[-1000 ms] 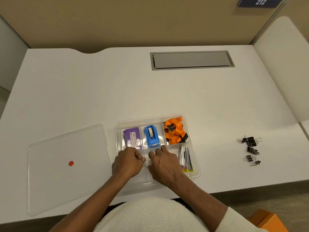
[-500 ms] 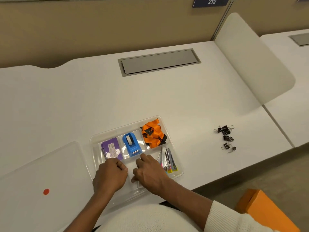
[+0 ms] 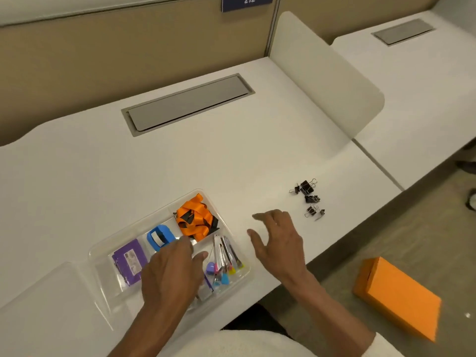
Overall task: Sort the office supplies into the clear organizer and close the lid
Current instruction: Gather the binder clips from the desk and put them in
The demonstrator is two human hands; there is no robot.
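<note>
A person sits at a white worktop (image 3: 154, 176), both bare hands in view from above. The right hand (image 3: 279, 247) hovers over bare worktop with its grip open and empty, fingers spread and pointing away from the body. A loose cluster of black binder clips (image 3: 309, 199) lies on the worktop just beyond and to the right of those fingertips, not touching them. The left hand (image 3: 171, 274) rests palm down over the clear organizer (image 3: 103, 249), its grip loose and holding nothing, fingers covering part of the near compartments.

To the left of the right hand, the organizer is a shallow clear tray with dividers. Its far row holds a purple packet (image 3: 128, 262), a blue tape dispenser (image 3: 159, 237) and a bundled orange lanyard (image 3: 194, 220). A near compartment beside the left thumb holds pins with coloured heads (image 3: 224, 261). The clear lid (image 3: 46, 310) lies flat on the worktop, left of the left hand and beside the organizer.

The worktop's front edge runs close under the right wrist. Open white surface lies between the right hand and the clips. A grey recessed panel (image 3: 188, 104) sits far beyond both hands. An orange box (image 3: 396, 297) lies on the floor to the right.
</note>
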